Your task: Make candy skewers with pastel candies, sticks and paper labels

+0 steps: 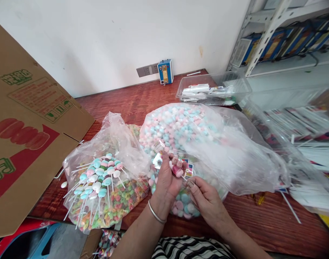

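My left hand (167, 180), with a bangle at the wrist, is palm up, its fingers curled round a pink candy (176, 170) on a white stick. Clear and printed wrapping (158, 158) shows beside its fingers. My right hand (204, 198) is closed in a pinch at the lower end of the stick. Both hands are above a large clear bag (169, 118) of pink, white and blue candies. To the left, many candies on white sticks (99, 180) lie in a pile on another clear bag (134, 194) filled with coloured ring pieces.
A cardboard box (32, 108) stands at the left. At the back are a small blue device (165, 72) by the wall socket and a clear tray (215, 99) of wrappers. On the right, clear bins hold white sticks (315, 151) and printed packets, below a metal shelf (288, 68).
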### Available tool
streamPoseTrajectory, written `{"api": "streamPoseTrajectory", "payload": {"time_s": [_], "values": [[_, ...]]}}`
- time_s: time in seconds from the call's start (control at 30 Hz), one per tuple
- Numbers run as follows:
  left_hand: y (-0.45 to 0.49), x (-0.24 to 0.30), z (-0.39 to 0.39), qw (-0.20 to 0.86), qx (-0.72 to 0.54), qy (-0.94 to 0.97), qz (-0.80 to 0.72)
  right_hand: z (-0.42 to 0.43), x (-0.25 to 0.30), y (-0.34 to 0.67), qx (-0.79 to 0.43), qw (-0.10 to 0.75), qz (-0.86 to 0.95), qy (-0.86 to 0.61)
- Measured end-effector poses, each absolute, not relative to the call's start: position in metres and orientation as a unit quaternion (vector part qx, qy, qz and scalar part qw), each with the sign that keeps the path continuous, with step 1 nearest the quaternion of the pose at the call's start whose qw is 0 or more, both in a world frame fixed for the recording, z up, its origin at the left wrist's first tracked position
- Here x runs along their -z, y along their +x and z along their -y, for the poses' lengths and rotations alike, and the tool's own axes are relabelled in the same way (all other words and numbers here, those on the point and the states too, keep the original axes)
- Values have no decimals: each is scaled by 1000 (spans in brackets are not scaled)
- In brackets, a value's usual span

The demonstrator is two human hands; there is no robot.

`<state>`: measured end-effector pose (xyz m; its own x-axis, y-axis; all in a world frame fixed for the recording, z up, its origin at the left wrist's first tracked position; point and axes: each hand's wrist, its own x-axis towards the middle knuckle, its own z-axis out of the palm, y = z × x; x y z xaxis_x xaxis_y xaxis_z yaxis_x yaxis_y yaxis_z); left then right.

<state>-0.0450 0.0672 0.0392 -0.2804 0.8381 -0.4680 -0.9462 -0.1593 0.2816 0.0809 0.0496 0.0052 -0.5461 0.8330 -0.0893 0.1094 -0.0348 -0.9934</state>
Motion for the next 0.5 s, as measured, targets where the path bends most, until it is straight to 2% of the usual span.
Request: {"api": "streamPoseTrajectory", "payload": {"time_s": [0.1, 0.27, 0.4, 0.43, 0.5], "values": [[-33, -34, -66, 594, -745, -75, -295, -53, -5, 76, -495, 331, 699, -395], [-55, -34, -71, 555, -766, -57, -320, -54, -2, 80, -373, 339, 778, -374], [-72, -40, -75, 551, -778, -55, -296, -52, 5, 85, -183, 348, 846, -361], [-71, -41, -74, 554, -778, -56, -291, -51, 5, 85, -159, 345, 852, -360], [-60, -40, -72, 561, -776, -52, -285, -50, 5, 83, -185, 331, 848, -371]]}}
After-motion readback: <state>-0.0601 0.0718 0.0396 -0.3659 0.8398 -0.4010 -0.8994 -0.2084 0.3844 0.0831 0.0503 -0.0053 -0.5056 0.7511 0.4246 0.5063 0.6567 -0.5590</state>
